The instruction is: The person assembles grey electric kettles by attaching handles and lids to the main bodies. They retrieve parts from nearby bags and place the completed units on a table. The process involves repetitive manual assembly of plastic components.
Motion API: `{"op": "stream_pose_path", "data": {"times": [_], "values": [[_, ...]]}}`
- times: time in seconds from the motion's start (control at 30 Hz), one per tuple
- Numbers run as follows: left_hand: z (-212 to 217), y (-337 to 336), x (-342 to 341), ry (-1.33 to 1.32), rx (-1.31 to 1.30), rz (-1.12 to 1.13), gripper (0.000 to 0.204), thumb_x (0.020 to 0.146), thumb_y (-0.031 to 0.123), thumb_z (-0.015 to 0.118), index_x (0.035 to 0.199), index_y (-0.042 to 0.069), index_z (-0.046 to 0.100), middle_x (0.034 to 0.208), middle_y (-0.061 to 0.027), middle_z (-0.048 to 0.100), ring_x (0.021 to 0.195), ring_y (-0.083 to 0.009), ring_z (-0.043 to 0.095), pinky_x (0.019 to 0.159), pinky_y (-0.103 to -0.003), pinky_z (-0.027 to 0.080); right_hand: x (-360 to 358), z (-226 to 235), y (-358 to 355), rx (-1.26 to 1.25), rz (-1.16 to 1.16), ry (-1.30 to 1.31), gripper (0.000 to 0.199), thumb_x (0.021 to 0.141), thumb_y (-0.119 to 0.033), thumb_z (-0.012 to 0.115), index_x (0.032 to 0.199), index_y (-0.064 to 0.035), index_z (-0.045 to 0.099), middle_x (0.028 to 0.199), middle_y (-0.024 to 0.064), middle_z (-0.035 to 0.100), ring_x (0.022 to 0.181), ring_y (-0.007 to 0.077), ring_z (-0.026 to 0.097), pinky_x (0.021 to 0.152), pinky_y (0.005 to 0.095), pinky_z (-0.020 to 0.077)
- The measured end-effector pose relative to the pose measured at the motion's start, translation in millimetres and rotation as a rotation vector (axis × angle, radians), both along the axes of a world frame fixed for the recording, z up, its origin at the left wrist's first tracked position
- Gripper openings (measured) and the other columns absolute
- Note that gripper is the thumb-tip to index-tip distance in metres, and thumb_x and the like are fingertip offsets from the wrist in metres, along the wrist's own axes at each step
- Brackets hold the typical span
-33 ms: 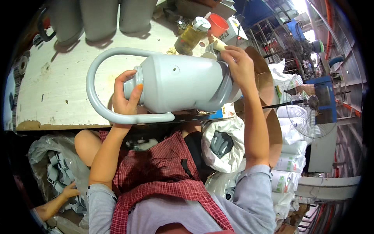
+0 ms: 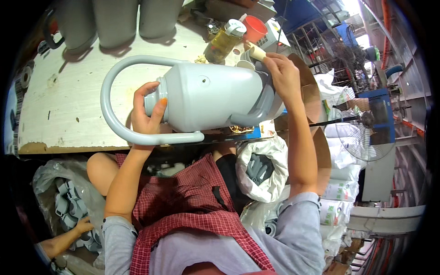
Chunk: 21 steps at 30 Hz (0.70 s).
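While both forearms rise from the six o'clock edge, the left hand (image 2: 147, 110) sits at about ten o'clock of the picture's centre, its fingers clamped around the narrow neck of a pale grey plastic watering can (image 2: 213, 96), thumb up over the collar. The right arm runs up from five o'clock, elbow bent, and the right hand (image 2: 282, 75) lies at one o'clock on the can's far end, fingers closed together on a small cream-coloured tubular piece (image 2: 256, 52) there.

Held on its side just above the near edge of the desk (image 2: 68, 96), the can has a smooth rounded body with one small dark spot on its flank. A long looping handle (image 2: 120, 123) of the same grey curves from its top round the nine o'clock side and back under the neck.

At twelve o'clock, beyond the can, stand a bottle of yellowish liquid (image 2: 223, 41) with a white cap and an orange-red cup (image 2: 254, 28). More grey containers (image 2: 114, 20) stand at eleven o'clock. Another person's hand (image 2: 82, 227) shows at seven o'clock among bagged grey parts (image 2: 66, 206).
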<state>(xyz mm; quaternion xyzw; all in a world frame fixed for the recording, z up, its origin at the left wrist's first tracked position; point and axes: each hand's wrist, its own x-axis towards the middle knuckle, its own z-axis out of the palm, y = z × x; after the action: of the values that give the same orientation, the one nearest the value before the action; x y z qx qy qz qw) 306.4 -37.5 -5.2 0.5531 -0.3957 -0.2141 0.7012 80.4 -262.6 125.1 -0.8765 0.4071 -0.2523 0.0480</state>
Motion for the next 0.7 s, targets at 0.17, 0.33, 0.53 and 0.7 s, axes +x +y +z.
{"op": "stream_pose_path", "data": {"times": [0.17, 0.33, 0.53, 0.7], "values": [[-3.7, 2.0, 5.4, -0.015, -0.011, 0.014, 0.044, 0.089, 0.024, 0.060, 0.125, 0.002, 0.046, 0.120, -0.0107, 0.049, 0.114, -0.0209, 0.045, 0.102, -0.035, 0.033, -23.4, 17.7, 48.3, 0.114, 0.641, 0.122, 0.072, 0.076, -0.061, 0.064, 0.129, -0.0127, 0.055, 0.128, 0.0104, 0.056, 0.124, 0.0286, 0.048, 0.112, 0.0541, 0.0164], [0.7, 2.3, -1.6, -0.058, 0.014, 0.022, 0.046, 0.089, 0.032, 0.060, 0.124, 0.004, 0.047, 0.119, -0.0139, 0.054, 0.109, -0.0229, 0.053, 0.095, -0.034, 0.042, -30.4, -4.6, 67.3, -0.103, 0.673, 0.424, 0.094, 0.065, -0.074, 0.061, 0.136, -0.0143, 0.047, 0.145, 0.0140, 0.036, 0.136, 0.0372, 0.027, 0.110, 0.0523, 0.0234], [-8.1, 1.3, 3.9, -0.136, -0.013, 0.063, 0.048, 0.089, 0.036, 0.059, 0.124, 0.005, 0.047, 0.119, -0.0137, 0.053, 0.110, -0.0234, 0.052, 0.094, -0.034, 0.042, -16.4, 26.7, 69.5, -0.379, 0.689, 0.941, 0.080, 0.066, -0.020, 0.075, 0.138, -0.0142, 0.042, 0.150, 0.0139, 0.028, 0.135, 0.0329, 0.032, 0.104, 0.0504, 0.0332], [0.5, 1.9, 6.3, -0.024, 0.039, 0.015, 0.049, 0.089, 0.038, 0.060, 0.124, 0.006, 0.048, 0.119, -0.0144, 0.053, 0.108, -0.0240, 0.053, 0.093, -0.035, 0.043, -15.1, 38.8, 51.5, -0.568, 0.690, 0.515, 0.067, 0.062, -0.006, 0.073, 0.126, -0.0112, 0.054, 0.111, 0.0071, 0.060, 0.100, 0.0210, 0.059, 0.086, 0.0422, 0.0431]]}}
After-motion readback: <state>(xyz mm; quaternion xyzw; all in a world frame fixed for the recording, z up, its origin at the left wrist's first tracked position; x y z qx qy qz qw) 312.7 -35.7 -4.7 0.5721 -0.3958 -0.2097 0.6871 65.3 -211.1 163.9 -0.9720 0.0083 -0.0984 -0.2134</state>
